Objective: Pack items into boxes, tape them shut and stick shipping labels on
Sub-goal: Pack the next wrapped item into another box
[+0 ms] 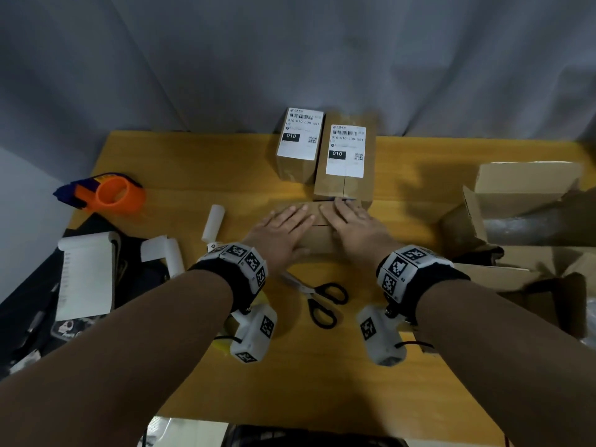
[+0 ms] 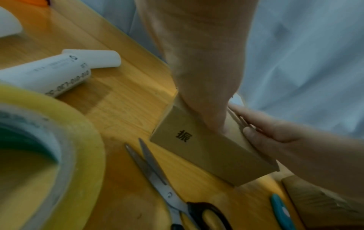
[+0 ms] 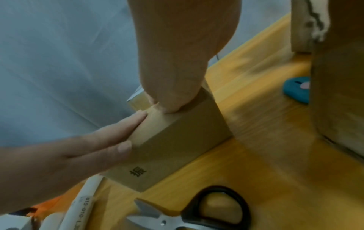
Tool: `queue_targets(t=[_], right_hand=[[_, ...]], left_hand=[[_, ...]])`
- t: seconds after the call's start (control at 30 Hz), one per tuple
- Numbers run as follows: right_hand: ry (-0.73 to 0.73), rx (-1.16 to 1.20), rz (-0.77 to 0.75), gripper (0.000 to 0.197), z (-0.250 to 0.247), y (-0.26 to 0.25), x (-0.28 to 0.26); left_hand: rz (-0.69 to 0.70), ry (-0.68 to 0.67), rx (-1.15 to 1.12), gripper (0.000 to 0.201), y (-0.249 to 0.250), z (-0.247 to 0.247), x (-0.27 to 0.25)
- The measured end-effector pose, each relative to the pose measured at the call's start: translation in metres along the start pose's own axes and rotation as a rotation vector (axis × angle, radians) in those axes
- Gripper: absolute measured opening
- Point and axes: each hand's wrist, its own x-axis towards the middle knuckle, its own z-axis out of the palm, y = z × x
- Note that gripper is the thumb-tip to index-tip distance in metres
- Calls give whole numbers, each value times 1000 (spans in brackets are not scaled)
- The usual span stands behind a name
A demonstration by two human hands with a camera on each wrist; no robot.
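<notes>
left hand flat, fingers straight | right hand flat too | both press box flaps down for taping

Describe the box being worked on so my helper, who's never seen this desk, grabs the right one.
On the wooden table, find the two labelled boxes standing at the far edge. Directly in front of them lies a small box, with the left hand and right hand pressed flat on it. Unlike its neighbours, it has no white label.
</notes>
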Motion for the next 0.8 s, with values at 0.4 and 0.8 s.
queue_targets(t=[0.4, 0.8], right_hand=[[0, -72, -1, 70, 37, -34, 6], [-177, -81, 220, 74, 27, -71, -4]], left_hand=[[-24, -105, 92, 77, -26, 15, -20], [124, 120, 56, 84, -54, 8, -70]])
